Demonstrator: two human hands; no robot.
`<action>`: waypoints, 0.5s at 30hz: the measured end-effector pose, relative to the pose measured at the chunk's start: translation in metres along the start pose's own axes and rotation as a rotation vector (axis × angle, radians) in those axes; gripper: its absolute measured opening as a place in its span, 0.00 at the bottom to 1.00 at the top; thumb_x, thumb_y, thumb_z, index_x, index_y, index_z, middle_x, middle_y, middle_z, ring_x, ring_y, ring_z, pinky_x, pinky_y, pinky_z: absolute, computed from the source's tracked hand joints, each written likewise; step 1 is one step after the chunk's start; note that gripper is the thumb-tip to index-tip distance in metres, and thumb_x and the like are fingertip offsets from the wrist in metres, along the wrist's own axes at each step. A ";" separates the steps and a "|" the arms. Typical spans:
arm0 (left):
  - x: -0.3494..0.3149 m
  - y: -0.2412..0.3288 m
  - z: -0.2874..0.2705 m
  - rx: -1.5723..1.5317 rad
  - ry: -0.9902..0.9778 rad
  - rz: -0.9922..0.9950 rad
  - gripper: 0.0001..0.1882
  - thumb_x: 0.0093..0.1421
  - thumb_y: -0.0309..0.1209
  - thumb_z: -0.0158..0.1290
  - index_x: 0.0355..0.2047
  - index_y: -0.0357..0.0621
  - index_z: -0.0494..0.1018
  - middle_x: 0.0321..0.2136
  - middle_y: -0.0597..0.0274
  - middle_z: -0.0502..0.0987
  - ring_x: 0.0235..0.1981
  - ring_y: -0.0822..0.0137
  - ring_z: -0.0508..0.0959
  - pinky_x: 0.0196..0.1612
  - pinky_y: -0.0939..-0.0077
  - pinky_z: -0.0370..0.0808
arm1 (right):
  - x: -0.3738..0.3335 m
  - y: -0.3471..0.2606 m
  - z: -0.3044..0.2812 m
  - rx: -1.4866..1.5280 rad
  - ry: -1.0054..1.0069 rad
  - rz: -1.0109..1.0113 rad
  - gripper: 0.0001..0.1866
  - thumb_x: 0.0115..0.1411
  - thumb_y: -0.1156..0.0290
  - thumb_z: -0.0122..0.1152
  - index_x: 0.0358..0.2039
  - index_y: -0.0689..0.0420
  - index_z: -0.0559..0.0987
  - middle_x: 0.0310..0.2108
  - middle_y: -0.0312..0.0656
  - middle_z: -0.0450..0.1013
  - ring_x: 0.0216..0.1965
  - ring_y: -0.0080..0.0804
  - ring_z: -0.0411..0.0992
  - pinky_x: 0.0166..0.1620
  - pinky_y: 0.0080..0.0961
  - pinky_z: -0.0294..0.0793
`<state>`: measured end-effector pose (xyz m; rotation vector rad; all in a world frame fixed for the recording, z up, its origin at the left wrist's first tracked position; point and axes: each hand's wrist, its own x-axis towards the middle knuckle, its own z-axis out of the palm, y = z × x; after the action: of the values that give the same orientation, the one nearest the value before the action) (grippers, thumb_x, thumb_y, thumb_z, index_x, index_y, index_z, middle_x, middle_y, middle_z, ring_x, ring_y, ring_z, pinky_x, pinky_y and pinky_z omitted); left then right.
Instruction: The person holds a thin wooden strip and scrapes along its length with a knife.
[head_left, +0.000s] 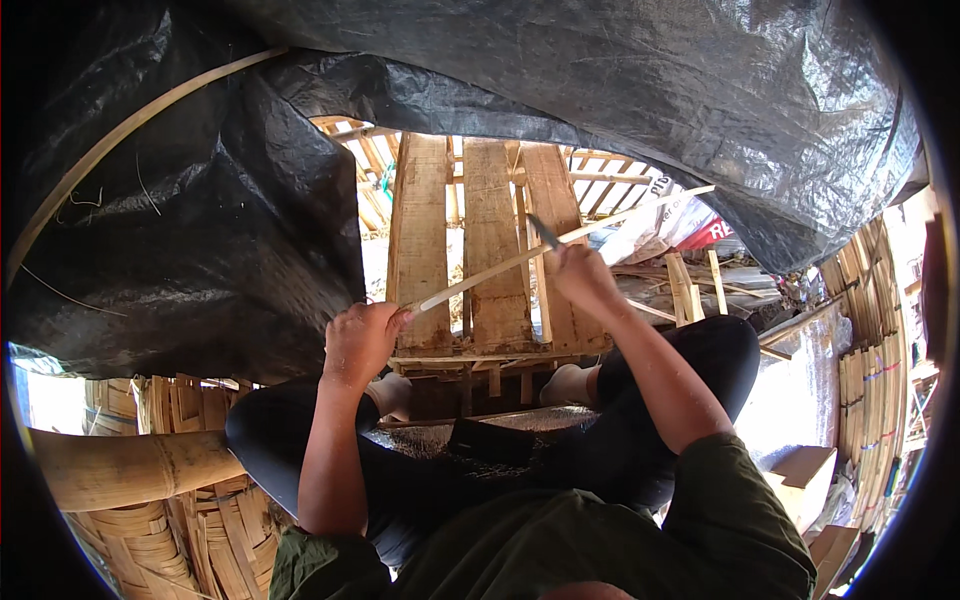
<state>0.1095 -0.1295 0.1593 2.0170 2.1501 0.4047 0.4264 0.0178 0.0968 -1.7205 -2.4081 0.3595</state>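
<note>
My left hand (362, 340) grips the near end of a long thin bamboo strip (500, 265) that slants up to the right. My right hand (583, 277) holds a knife (544, 231) whose blade rests against the strip near its middle. Both hands are raised over my knees in dark trousers. I sit with my feet (570, 385) against a wooden pallet (490, 270) standing in front of me.
A black plastic tarp (200, 250) hangs overhead and to the left, with a curved bamboo strip across it. A thick bamboo pole (130, 465) and bundles of split strips lie at lower left. More strips stand bundled at the right (870, 370).
</note>
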 end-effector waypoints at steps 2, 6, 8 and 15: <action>0.006 -0.011 0.006 0.014 0.037 0.023 0.20 0.62 0.50 0.53 0.25 0.46 0.77 0.21 0.50 0.77 0.28 0.46 0.80 0.31 0.53 0.75 | 0.008 -0.016 -0.005 0.123 -0.018 0.101 0.20 0.66 0.63 0.48 0.34 0.69 0.79 0.28 0.64 0.77 0.31 0.58 0.78 0.33 0.46 0.78; 0.010 -0.011 0.002 -0.014 0.004 -0.001 0.20 0.62 0.50 0.54 0.25 0.46 0.77 0.21 0.50 0.77 0.29 0.47 0.80 0.31 0.53 0.75 | 0.025 -0.004 -0.026 0.160 -0.025 0.193 0.24 0.69 0.60 0.44 0.30 0.69 0.80 0.26 0.63 0.76 0.30 0.59 0.78 0.34 0.47 0.77; 0.007 -0.004 0.002 0.017 0.056 -0.005 0.17 0.62 0.46 0.54 0.25 0.47 0.77 0.22 0.50 0.78 0.28 0.44 0.79 0.32 0.52 0.74 | 0.016 -0.019 -0.024 0.196 -0.063 0.226 0.25 0.69 0.59 0.44 0.30 0.69 0.80 0.25 0.63 0.76 0.30 0.58 0.78 0.34 0.46 0.77; -0.007 -0.003 -0.003 0.001 0.020 -0.005 0.19 0.62 0.48 0.54 0.24 0.46 0.76 0.22 0.50 0.78 0.28 0.45 0.79 0.32 0.51 0.74 | 0.009 -0.018 -0.024 -0.016 -0.105 0.078 0.23 0.68 0.61 0.45 0.28 0.69 0.79 0.23 0.61 0.76 0.27 0.50 0.79 0.30 0.46 0.77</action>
<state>0.1059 -0.1368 0.1611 2.0165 2.1671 0.4251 0.4134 0.0226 0.1245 -1.8513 -2.4256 0.4524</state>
